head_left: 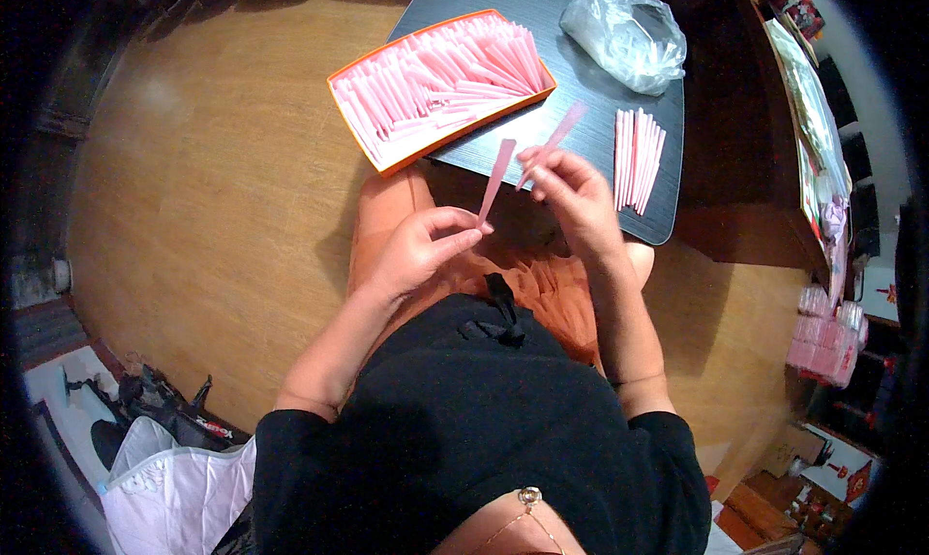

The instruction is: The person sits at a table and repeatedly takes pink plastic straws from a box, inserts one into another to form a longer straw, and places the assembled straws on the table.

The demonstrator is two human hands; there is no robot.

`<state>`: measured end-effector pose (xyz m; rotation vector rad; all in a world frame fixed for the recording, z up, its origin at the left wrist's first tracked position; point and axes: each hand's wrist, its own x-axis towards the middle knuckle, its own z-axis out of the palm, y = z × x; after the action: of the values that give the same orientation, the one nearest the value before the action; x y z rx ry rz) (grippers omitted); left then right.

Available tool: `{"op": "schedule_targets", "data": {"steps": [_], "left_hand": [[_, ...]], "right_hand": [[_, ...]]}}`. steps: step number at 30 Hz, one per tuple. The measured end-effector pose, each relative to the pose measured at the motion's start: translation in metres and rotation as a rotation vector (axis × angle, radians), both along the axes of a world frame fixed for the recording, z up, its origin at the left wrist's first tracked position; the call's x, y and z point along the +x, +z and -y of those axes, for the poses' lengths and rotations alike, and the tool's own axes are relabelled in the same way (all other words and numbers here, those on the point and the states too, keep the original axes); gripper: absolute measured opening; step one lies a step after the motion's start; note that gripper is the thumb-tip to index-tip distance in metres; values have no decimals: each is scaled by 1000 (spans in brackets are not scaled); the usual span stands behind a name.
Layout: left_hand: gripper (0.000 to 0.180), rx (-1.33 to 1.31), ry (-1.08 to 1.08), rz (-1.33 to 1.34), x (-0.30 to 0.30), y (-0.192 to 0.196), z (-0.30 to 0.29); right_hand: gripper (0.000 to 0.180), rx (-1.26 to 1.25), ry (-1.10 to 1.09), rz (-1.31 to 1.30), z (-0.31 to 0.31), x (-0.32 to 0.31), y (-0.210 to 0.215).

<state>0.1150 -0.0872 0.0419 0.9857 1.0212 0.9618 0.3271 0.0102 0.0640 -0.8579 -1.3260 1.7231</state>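
A person's left hand pinches the lower end of a flat, translucent pink strip between thumb and forefinger, the other fingers curled toward the palm. The strip stands tilted, its wider end pointing up and slightly to the right. The right hand, a little higher and just beside it, has its thumb and fingertips closed on a second slim, translucent pink piece, which slants up to the right above the near edge of the dark, wood-grained desk. The two pieces are near each other but apart.

On the left part of the desk sits a shallow rectangular box with orange walls, its near-left corner jutting past the edge. It is filled with many slender pink sticks, mostly leaning in rows, some lying flat along the near side. To the right of the right hand, a row of thin pale-pink sticks lies side by side on the desk. Behind that row rests a crumpled clear plastic bag, well apart from both hands.
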Motion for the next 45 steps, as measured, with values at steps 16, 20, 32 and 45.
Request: {"op": "schedule_targets", "data": {"steps": [16, 20, 32, 45], "left_hand": [[14, 190, 6, -222, 0, -5, 3], [14, 212, 11, -222, 1, -7, 2], [13, 194, 28, -260, -3, -8, 1], [15, 194, 129, -266, -16, -12, -4]], "right_hand": [[12, 199, -45, -54, -9, 3, 40], [12, 262, -26, -18, -10, 4, 37], [24, 368, -8, 5, -21, 1, 30], [15, 1107, -263, 933, -136, -50, -29]]}}
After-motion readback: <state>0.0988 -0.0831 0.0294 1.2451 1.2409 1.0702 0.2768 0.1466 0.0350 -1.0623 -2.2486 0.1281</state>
